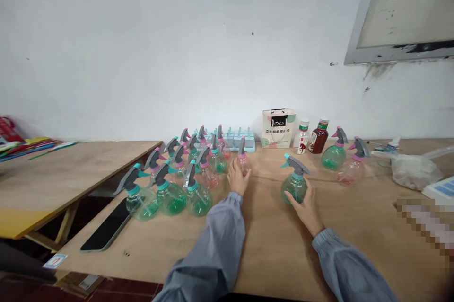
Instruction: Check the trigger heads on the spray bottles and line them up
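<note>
My left hand (239, 177) is wrapped round a pink spray bottle (244, 162) with a grey trigger head, standing at the right edge of a group. In my right hand (305, 205) is a green spray bottle (292, 183) with a grey and turquoise head, gripped by its round body. Several more spray bottles, green and pink, crowd together to the left; a green one (199, 200) sits at the front of that group. Over on the right, another green spray bottle (333, 156) and a pink spray bottle (351, 171) stand side by side.
Against the wall are a light blue rack (241, 141), a paper bag (278, 129), a white bottle (302, 137) and a brown bottle (318, 137). A phone (108, 227) lies front left. A plastic bag (414, 169) lies right. A gap separates the left table (88, 174).
</note>
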A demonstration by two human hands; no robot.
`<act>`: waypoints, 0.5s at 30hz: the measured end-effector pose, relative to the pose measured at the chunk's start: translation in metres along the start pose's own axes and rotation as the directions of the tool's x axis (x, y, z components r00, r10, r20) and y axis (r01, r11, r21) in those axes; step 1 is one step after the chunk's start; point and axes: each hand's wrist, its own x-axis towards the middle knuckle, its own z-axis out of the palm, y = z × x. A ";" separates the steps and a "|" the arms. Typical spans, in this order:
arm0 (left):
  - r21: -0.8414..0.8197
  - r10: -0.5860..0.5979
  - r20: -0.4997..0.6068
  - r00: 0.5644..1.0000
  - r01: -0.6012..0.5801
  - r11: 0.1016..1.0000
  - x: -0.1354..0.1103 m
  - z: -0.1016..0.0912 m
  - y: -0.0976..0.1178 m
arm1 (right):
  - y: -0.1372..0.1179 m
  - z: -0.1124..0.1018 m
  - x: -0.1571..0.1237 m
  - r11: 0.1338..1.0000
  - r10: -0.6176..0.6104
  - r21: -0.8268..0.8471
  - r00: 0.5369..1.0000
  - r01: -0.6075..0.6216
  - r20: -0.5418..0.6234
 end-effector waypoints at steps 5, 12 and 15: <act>0.308 -0.081 -0.107 0.991 0.111 0.945 0.060 0.027 0.001 | -0.001 -0.001 -0.004 0.999 -0.049 -0.015 0.998 0.050 0.051; 0.372 -0.112 -0.092 0.989 0.138 0.918 0.098 0.036 0.003 | -0.010 -0.003 -0.009 0.999 -0.036 0.042 0.993 0.031 0.115; 0.332 -0.135 -0.087 0.987 0.157 0.930 0.103 0.035 0.004 | -0.012 -0.004 -0.010 0.998 -0.022 0.059 0.991 0.015 0.130</act>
